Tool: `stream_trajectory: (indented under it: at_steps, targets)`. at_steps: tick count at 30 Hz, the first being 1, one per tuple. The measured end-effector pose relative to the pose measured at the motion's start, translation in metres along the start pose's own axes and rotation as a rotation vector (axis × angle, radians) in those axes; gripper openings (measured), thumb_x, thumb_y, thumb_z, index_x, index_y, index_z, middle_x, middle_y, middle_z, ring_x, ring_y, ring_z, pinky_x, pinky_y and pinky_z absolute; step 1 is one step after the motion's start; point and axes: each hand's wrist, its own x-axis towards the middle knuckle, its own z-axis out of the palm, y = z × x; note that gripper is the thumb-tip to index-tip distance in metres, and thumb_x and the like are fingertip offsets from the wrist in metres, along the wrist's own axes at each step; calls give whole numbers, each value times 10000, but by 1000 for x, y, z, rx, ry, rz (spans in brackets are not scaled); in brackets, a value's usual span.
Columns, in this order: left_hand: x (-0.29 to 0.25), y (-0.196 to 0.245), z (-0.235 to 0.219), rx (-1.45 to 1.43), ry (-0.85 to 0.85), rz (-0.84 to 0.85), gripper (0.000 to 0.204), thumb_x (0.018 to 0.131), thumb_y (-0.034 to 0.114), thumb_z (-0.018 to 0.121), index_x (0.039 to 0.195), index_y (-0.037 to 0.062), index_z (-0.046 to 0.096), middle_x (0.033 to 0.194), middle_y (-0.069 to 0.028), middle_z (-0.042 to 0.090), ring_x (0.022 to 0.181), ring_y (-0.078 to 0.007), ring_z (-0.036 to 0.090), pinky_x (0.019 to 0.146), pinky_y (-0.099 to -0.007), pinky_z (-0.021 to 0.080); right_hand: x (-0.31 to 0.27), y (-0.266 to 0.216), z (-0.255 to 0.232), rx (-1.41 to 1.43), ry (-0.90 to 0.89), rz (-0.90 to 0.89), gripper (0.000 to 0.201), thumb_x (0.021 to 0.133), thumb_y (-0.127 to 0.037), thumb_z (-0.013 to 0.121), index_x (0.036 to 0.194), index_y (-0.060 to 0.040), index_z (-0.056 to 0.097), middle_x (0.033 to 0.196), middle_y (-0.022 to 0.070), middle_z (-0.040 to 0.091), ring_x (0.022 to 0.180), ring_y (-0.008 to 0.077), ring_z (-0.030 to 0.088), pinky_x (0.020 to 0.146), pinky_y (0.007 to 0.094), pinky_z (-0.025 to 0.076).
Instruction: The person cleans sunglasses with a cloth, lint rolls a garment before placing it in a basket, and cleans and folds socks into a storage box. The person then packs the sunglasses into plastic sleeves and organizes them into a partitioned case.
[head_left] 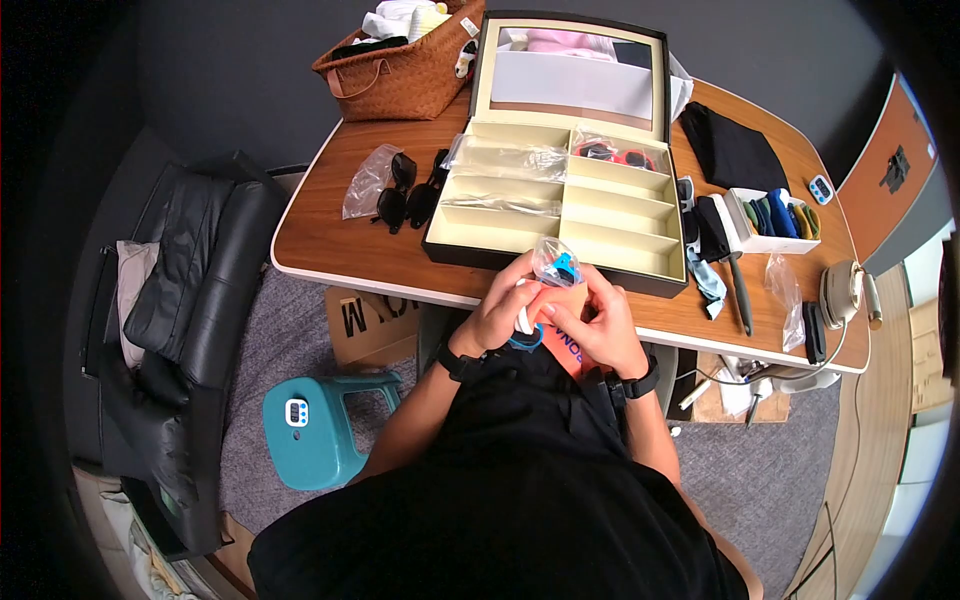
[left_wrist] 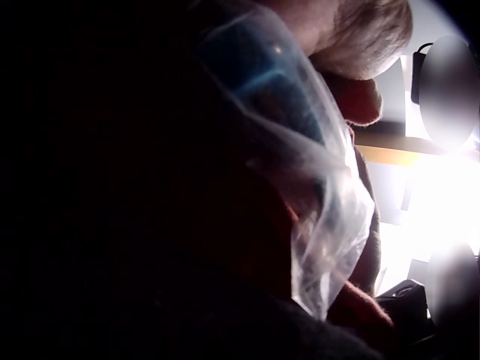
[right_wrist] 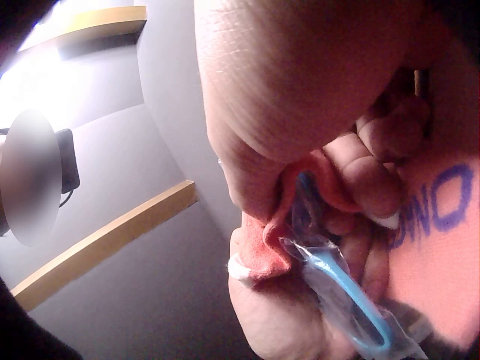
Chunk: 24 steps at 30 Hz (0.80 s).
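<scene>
Just in front of the box's near edge, both hands hold a coral cloth (head_left: pixel 575 300) with dark lettering and a clear bag (head_left: pixel 550 256) around something blue. My left hand (head_left: pixel 492 312) grips the cloth from the left, near a white edge. My right hand (head_left: pixel 608 325) pinches it from the right, thumb on top. In the right wrist view, fingers curl round the coral cloth (right_wrist: pixel 262 244), and a thin blue piece (right_wrist: pixel 349 289) shows inside the plastic. The left wrist view is dark, with the crinkled bag (left_wrist: pixel 334 225) close up; the blue item's full shape is hidden.
An open compartment box (head_left: pixel 500 228) holds bagged items and red glasses (head_left: pixel 630 158). Left of it lie dark sunglasses (head_left: pixel 392 205) and a wicker basket (head_left: pixel 400 85) stands behind. On the right are a white box (head_left: pixel 775 240) of folded cloths, a dark-handled tool (head_left: pixel 741 295) and a steamer (head_left: pixel 842 292).
</scene>
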Motion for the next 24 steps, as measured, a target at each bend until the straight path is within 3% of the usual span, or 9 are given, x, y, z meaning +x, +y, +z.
stream_trajectory:
  at_steps: [24]
  targets:
    - [1, 8, 6, 42, 33, 38, 398, 971, 161, 464, 1311, -43, 481, 1202, -82, 579, 1105, -129, 515, 986, -280, 396, -1, -1, -1, -1, -1, 13, 421, 827, -165, 770, 1183, -15, 603, 673, -5, 626, 548, 12, 514, 494, 205, 403]
